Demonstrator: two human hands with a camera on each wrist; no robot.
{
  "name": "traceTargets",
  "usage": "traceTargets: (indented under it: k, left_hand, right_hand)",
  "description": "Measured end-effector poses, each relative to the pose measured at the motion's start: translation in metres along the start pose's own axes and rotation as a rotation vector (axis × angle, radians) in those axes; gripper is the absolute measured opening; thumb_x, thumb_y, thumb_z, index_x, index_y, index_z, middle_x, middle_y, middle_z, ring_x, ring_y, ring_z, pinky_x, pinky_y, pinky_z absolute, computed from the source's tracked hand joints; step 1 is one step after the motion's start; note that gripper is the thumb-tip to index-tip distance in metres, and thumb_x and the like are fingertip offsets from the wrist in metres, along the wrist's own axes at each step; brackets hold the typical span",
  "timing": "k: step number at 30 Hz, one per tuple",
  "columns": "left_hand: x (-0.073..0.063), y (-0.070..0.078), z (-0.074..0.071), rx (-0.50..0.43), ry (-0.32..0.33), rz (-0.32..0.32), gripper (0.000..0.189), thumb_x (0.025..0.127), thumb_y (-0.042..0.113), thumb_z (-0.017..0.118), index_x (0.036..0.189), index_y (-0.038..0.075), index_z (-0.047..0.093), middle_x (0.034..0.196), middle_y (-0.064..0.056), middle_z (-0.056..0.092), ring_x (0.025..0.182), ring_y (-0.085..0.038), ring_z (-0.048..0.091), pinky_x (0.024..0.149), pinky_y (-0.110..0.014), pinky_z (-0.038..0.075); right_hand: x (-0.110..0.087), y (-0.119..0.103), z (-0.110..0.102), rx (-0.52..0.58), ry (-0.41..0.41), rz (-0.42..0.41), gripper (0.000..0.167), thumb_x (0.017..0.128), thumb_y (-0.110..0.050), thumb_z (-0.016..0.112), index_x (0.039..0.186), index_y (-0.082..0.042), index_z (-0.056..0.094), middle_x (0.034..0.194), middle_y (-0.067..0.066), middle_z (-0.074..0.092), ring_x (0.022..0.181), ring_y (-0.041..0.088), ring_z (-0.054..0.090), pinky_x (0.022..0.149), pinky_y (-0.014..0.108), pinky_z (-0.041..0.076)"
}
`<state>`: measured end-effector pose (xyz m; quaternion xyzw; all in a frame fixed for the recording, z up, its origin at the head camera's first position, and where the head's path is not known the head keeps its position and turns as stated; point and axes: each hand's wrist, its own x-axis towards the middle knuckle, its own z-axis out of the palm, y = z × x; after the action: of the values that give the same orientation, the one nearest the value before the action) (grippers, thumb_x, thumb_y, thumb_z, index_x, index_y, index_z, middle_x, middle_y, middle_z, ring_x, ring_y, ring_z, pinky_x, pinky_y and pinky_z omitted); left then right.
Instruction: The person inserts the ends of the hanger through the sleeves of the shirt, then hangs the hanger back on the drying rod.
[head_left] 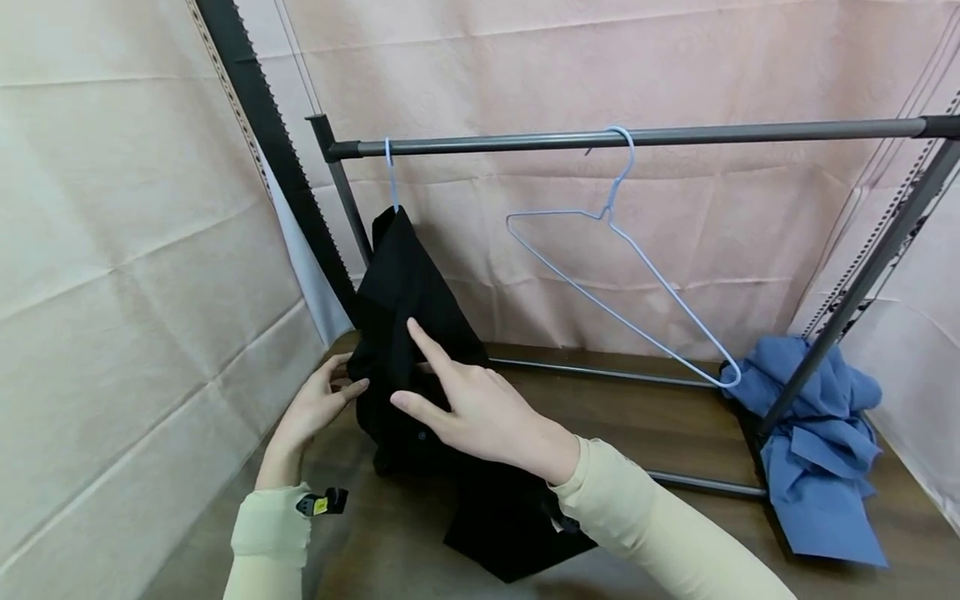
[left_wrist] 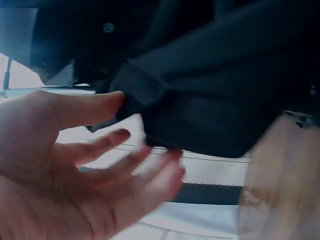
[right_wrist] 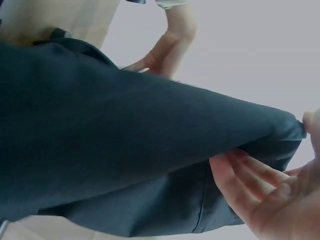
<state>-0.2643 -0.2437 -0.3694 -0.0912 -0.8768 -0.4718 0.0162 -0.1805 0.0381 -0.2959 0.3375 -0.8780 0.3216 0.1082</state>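
Observation:
A black garment with a small button, likely a shirt point(head_left: 405, 283), hangs from a light blue hanger point(head_left: 392, 175) at the left end of the rail. Its lower part drapes down over the brown table. My left hand point(head_left: 318, 408) is at the garment's left edge; in the left wrist view the thumb touches the cloth while the other fingers are spread and loosely bent beneath. In front of the cloth is my right hand point(head_left: 480, 408), thumb and index finger straight and wide apart. The right wrist view shows its fingers point(right_wrist: 245, 180) reaching under a fold.
A second light blue hanger point(head_left: 667, 287), with nothing on it, hangs from the dark metal rail point(head_left: 510, 143) further right. A crumpled blue garment point(head_left: 821, 467) lies by the rack's right leg point(head_left: 862, 283). Pale cloth walls point(head_left: 135, 292) stand at the left, back and right.

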Motion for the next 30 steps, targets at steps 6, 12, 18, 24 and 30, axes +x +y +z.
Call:
traceTargets:
  k: [6,12,18,24,30]
  left_hand:
    - [-0.014,0.032,0.001,-0.005,0.258,0.129,0.053,0.106,0.024,0.055,0.153,0.005,0.039,0.147,-0.023,0.047,0.131,-0.040,0.048,0.107,-0.054,0.038]
    - [-0.036,0.094,0.020,-0.298,0.509,0.390,0.035,0.103,0.013,0.059,0.137,0.002,0.058,0.124,-0.008,0.063,0.106,-0.020,0.063,0.095,-0.030,0.049]
    - [-0.064,0.155,0.066,-0.668,0.336,0.735,0.018,0.101,-0.002,0.057,0.115,-0.011,0.063,0.097,-0.016,0.067,0.086,-0.024,0.069,0.079,-0.033,0.058]
    - [-0.078,0.187,0.115,-0.607,-0.091,0.876,0.013,0.100,-0.005,0.056,0.109,-0.007,0.066,0.092,-0.015,0.069,0.086,-0.021,0.069,0.077,-0.036,0.058]
    - [-0.062,0.201,0.168,-0.381,-0.463,0.790,0.019,0.105,0.017,0.056,0.117,0.011,0.070,0.107,0.002,0.071,0.099,-0.009,0.067,0.089,-0.030,0.054]
  right_hand:
    - [-0.020,0.015,-0.005,-0.079,0.143,-0.039,0.064,0.105,-0.057,0.040,0.161,-0.034,0.020,0.139,-0.002,0.061,0.123,0.016,0.059,0.100,0.040,0.048]
    - [-0.050,0.031,-0.024,-0.153,0.292,-0.061,0.060,0.106,-0.056,0.038,0.158,-0.027,0.035,0.142,0.000,0.058,0.125,0.019,0.057,0.100,0.043,0.048]
    - [-0.095,0.055,-0.057,-0.188,0.553,-0.192,0.039,0.109,-0.035,0.047,0.134,-0.013,0.066,0.117,-0.001,0.072,0.105,0.014,0.068,0.084,0.031,0.053]
    - [-0.145,0.069,-0.094,-0.101,1.071,-0.180,0.029,0.099,-0.007,0.055,0.083,0.007,0.075,0.070,0.005,0.073,0.060,0.000,0.066,0.058,0.010,0.047]
    - [-0.175,0.090,-0.139,0.118,1.569,-0.200,0.036,0.088,0.001,0.053,0.056,0.018,0.057,0.059,-0.001,0.067,0.046,0.000,0.059,0.050,0.007,0.045]
